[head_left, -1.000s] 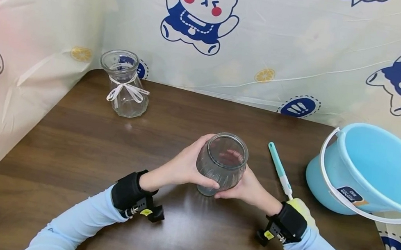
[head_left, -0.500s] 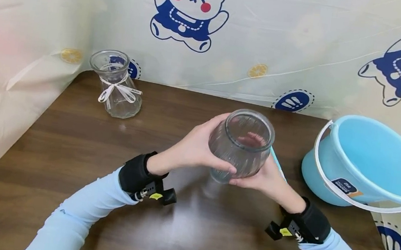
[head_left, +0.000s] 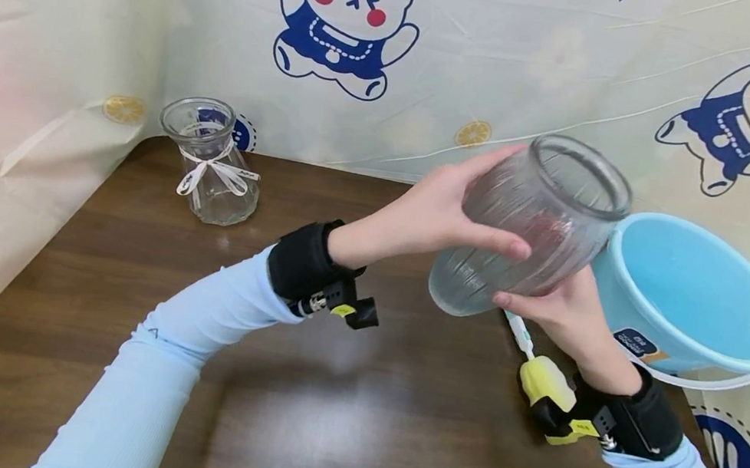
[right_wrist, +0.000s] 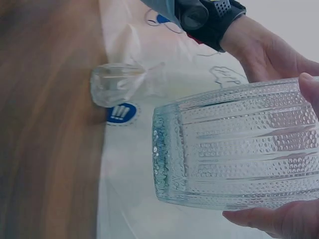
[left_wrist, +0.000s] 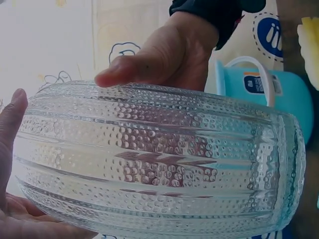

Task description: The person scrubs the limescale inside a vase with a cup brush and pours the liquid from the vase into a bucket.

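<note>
Both hands grip a clear glass jar (head_left: 521, 235) and hold it up off the table, its mouth tilted toward the blue bucket (head_left: 695, 294). My left hand (head_left: 447, 211) wraps the jar's left side, thumb across the front. Lower on the right side, my right hand (head_left: 568, 310) holds it, with some fingers hidden behind the glass. Close up in the left wrist view, the jar (left_wrist: 159, 159) shows a dotted, ribbed surface. Beneath the right forearm lies a brush with a yellow sponge head (head_left: 546, 381) and a pale blue and white handle, partly covered.
A second glass jar (head_left: 221, 185) with a white ribbon bow stands at the table's back left corner. The bucket, with its white handle lowered, sits at the right edge. A printed cloth (head_left: 231, 32) hangs behind the brown table (head_left: 297, 426).
The hands have lifted the jar and carried it up and to the right, tilting it toward the bucket. The sponge brush's head has come into view beside the right wrist.
</note>
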